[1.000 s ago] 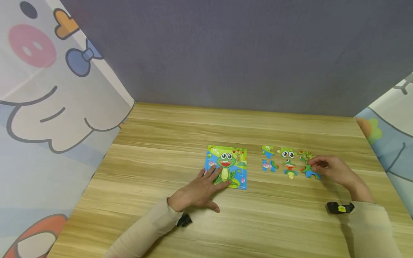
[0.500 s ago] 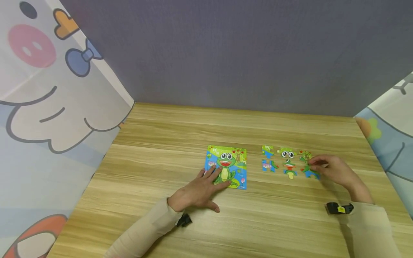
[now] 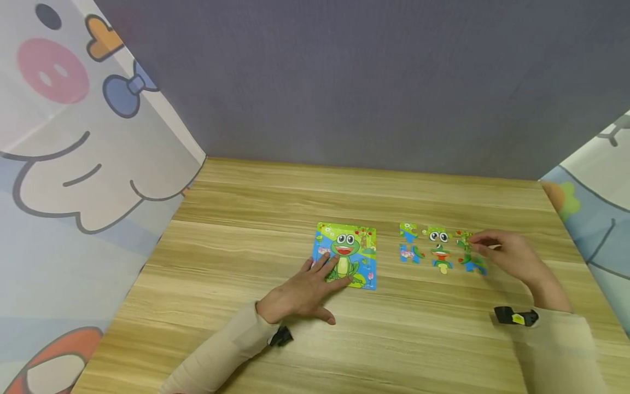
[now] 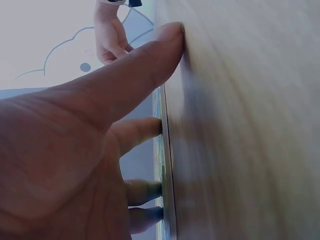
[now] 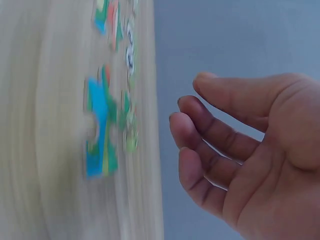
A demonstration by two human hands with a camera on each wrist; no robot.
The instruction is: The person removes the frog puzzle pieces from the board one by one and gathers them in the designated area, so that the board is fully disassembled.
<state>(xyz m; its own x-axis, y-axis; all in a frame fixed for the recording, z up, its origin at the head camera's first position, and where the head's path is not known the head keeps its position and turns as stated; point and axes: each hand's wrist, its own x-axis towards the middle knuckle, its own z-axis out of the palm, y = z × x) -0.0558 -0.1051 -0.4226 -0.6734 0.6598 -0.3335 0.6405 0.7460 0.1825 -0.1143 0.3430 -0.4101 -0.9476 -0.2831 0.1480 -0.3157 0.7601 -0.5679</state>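
My left hand (image 3: 304, 291) lies flat with spread fingers on a square frog picture board (image 3: 366, 260). Its fingertips touch the board and the thumb rests on the table, as the left wrist view confirms. To the right, my right hand (image 3: 514, 260) hovers just beside the rightmost jigsaw pieces with loosely bent fingers. In the right wrist view, nothing is between thumb and fingers of that hand (image 5: 240, 135). A blue and green jigsaw piece (image 3: 474, 265) lies nearest, below a green tree piece (image 3: 462, 236).
Several other jigsaw pieces lie left of the right hand, among them an eyes piece (image 3: 438, 235), a mouth piece (image 3: 441, 253) and a blue corner piece (image 3: 408, 232). The wooden table (image 3: 275, 202) meets a grey panel (image 3: 344, 93) behind; cartoon-printed walls stand on both sides.
The right hand has let go of the blue and green piece, which shifted slightly left, and has lifted a little above it. The left hand has stayed in place.
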